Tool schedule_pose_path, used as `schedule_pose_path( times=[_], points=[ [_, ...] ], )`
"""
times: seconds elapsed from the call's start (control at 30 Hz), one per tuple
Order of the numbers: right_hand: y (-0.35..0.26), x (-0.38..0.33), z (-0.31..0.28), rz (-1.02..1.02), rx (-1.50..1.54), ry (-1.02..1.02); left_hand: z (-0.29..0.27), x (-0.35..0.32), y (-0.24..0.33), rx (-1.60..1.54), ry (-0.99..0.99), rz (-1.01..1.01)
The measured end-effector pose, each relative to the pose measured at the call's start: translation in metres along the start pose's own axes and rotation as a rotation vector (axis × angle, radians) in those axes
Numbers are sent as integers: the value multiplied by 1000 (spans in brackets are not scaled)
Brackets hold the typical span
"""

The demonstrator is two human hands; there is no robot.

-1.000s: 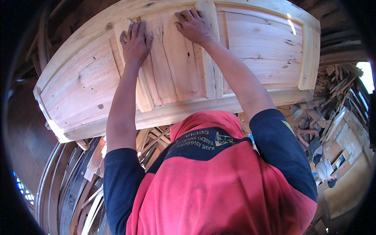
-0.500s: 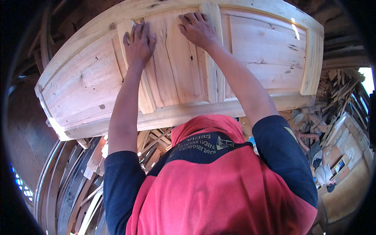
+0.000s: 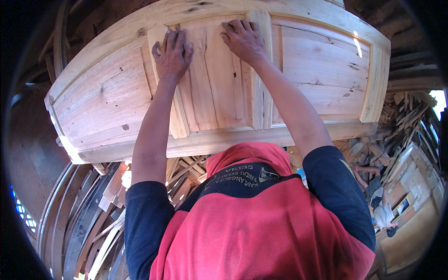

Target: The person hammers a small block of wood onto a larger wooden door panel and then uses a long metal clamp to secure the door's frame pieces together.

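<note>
A pale, unvarnished wooden door (image 3: 322,70) lies sideways in front of me, with three recessed panels set in its frame. My left hand (image 3: 173,58) rests by the left side of the middle panel (image 3: 210,88), its fingers apart and reaching toward the panel's far edge. At that same far edge, farther right, my right hand (image 3: 245,42) lies with bent, spread fingers next to the upright frame bar (image 3: 261,93). Neither hand shows anything held in it. Dark cracks and knots mark the wood.
Long boards (image 3: 70,210) lean in a stack at the lower left. Scrap wood (image 3: 408,121) is piled to the right, near a light-coloured panel (image 3: 410,219). More offcuts (image 3: 186,168) lie below the door's near edge.
The door and both hands appear slightly lower and farther right in the view. The hands keep about the same places on the middle panel.
</note>
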State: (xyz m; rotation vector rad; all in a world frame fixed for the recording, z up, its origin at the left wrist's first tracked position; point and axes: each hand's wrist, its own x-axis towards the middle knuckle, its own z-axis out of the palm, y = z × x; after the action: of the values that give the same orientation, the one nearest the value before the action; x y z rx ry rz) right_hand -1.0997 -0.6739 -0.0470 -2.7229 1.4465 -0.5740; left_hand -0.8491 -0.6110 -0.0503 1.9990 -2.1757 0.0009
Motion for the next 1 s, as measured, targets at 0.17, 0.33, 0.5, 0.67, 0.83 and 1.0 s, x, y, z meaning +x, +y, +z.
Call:
schedule_pose_path(
  times=[0.17,0.33,0.5,0.67,0.83,1.0],
  points=[
    [4,-3,2,18,139,-8,-2,2,3,15,20,4],
    [20,-19,-3,-45,320,72,-3,1,2,-9,14,-27],
    [32,-31,-14,165,165,79,-7,1,4,1,19,-17],
    [26,-33,-22,134,99,8,-7,0,7,2,2,-22],
    [30,-35,-20,111,112,-30,-3,0,7,27,61,22],
    [26,-22,-35,-19,119,103,-3,-1,6,45,6,-5]
  ],
)
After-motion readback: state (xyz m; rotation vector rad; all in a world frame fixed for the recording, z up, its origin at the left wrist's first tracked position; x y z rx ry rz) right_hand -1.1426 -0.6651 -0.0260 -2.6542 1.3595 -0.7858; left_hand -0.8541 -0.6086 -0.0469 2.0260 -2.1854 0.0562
